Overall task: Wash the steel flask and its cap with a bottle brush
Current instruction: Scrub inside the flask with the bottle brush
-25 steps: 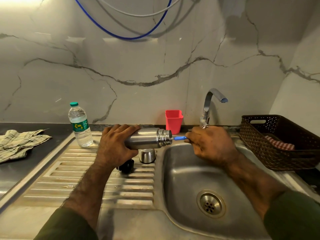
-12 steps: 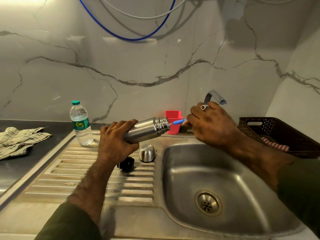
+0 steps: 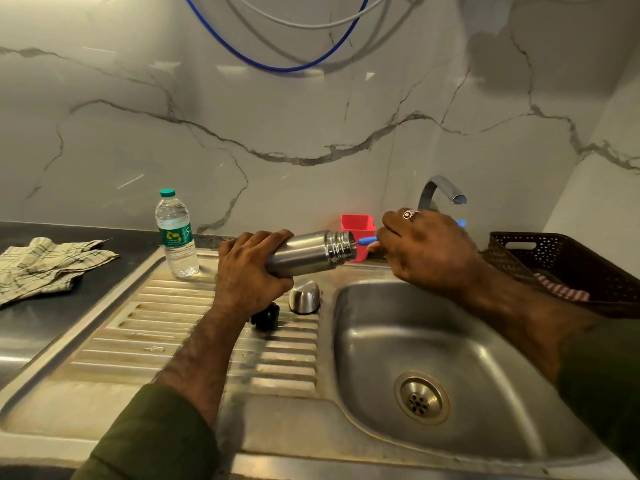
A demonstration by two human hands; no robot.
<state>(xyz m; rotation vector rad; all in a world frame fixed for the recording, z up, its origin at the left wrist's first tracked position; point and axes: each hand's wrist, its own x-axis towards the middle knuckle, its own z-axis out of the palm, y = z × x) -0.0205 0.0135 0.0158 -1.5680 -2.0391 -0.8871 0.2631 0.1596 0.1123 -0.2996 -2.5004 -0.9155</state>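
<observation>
Left hand [image 3: 249, 275] of mine grips the steel flask [image 3: 304, 252] nearly level above the drainboard [image 3: 194, 341], its mouth toward my right hand [image 3: 426, 247], which pinches the blue brush handle [image 3: 367, 240] entering it. Brown basket [image 3: 568, 268] holds a striped cloth [image 3: 561, 291]. Beneath the flask, the steel cap [image 3: 304, 296] stands beside the sink [image 3: 450, 344].

Flask [image 3: 308, 252] and both hands have lifted above the sink [image 3: 433, 341].

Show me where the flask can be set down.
Free: the ribbed drainboard toward the viewer from the steel cap and black stopper, and the sink basin. Crowded: the back edge between the water bottle and red cup.
</observation>
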